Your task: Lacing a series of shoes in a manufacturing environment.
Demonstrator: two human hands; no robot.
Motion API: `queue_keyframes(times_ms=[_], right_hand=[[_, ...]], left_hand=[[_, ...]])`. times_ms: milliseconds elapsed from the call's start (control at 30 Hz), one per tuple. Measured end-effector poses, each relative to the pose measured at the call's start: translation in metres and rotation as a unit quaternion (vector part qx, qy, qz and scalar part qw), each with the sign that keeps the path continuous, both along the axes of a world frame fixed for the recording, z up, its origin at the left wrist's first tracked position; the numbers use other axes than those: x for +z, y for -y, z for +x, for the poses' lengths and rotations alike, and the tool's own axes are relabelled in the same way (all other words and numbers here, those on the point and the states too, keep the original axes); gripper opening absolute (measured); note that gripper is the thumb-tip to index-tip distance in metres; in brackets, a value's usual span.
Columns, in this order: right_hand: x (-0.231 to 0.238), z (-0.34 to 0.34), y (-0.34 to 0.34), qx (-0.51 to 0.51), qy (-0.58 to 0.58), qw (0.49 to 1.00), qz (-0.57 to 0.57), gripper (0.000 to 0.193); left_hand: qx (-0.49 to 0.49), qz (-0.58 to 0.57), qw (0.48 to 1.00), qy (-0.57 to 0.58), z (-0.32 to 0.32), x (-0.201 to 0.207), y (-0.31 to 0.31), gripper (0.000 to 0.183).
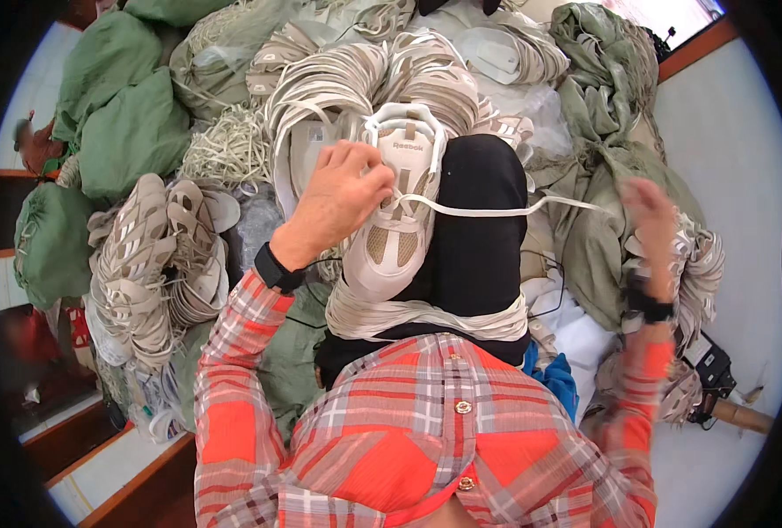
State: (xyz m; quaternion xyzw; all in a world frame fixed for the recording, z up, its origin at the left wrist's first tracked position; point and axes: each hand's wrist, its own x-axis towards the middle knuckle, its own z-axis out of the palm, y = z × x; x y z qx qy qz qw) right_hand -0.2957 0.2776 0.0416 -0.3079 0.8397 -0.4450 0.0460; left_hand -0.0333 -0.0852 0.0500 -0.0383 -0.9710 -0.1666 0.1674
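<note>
A beige and white sneaker upper [389,255] lies toe toward me on my black-clad left thigh. My left hand [343,198] is closed on its left side by the lacing, with the fingers curled over the edge. From the lacing a pale flat shoelace [488,211] runs right across my other leg. Its far stretch reaches close to my right hand [650,216], which is raised out at the right and smeared by motion. Whether those fingers hold the lace does not show. A bundle of pale laces [426,319] lies across my lap.
Nested stacks of similar uppers [329,84] stand just beyond my knees, with more stacked uppers [136,264] at the left. Loose laces [228,145] are heaped beside green sacks [136,132]. Another sack [598,198] and a black device [712,368] are at the right.
</note>
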Motion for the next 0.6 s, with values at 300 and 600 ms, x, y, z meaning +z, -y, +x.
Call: queue_keyframes(times_ms=[300,600], right_hand=[[-0.019,0.151,0.17,0.175,0.06,0.982,0.043,0.009],[-0.025,0.166,0.177,0.2,-0.047,0.972,0.113,0.014]], left_hand=[[0.014,-0.033,0.986,0.16,0.026,0.004,0.013,0.013],[0.048,0.237,0.964,0.108,0.001,0.011,-0.027,0.018]])
